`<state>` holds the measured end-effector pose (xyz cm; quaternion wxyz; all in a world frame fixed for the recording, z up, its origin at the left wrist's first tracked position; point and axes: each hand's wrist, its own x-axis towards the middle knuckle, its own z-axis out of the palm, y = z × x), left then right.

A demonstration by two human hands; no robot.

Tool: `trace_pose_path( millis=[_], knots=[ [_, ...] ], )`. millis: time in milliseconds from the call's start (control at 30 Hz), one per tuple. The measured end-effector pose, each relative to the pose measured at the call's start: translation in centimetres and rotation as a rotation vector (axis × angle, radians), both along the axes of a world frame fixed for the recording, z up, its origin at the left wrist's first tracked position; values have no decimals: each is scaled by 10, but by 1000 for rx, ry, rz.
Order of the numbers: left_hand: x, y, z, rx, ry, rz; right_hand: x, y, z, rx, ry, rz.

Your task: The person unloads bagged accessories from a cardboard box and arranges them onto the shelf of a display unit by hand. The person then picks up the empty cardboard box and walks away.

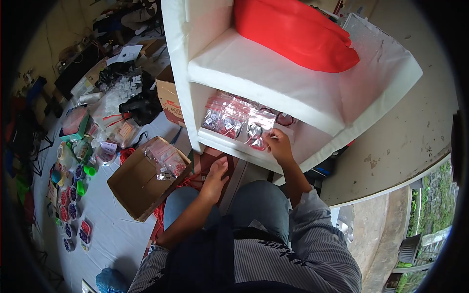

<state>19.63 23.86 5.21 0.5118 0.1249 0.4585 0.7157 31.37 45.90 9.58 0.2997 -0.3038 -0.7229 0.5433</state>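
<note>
My right hand [279, 145] reaches into the lower compartment of a white shelf [266, 80]. Its fingers pinch the edge of a clear plastic packet [257, 131] with dark and red contents, which I cannot make out exactly. More of these packets [229, 119] stand in a row just to its left, and a dark round item [285, 118] lies behind. Over my lap, my left hand [215, 179] is open with its fingers stretched out, holding nothing. Beside it sits an open cardboard box [128, 188] with several red-and-clear packets [166, 158] at its upper right end.
A red cloth-like object [298, 31] rests on the upper shelf. Another cardboard carton [168, 95] stands against the shelf's left side. Round tubs of beads [73, 210], a black plastic bag [139, 105] and a blue bag [111, 281] lie on the pale floor sheet to the left.
</note>
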Motion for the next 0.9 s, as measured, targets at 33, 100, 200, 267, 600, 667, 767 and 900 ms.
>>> trace_pose_path(
  millis=[33, 100, 200, 267, 600, 667, 767, 900],
  knots=[
    [1, 0, -3, -1, -5, -2, -5, 16, -12, 87, 17, -104],
    [-1, 1, -6, -95, 140, -94, -16, 42, -36, 180, 22, -143],
    [-1, 16, -27, 134, 609, -6, -34, 54, -58, 191, 61, -203],
    [-9, 23, -17, 158, 840, -34, -44, 50, -60, -96, 176, -266],
    [-26, 98, 16, 85, 1655, -217, -33, 47, -64, 230, -13, -272],
    [-25, 113, 10, 52, 1680, -226, -33, 44, -58, 224, 87, -351],
    [-24, 133, 5, -52, 1728, -325, -35, 43, -63, 325, 9, -297],
    [-20, 146, 4, -225, 1774, -441, -33, 37, -56, 306, 40, -308]
  ],
)
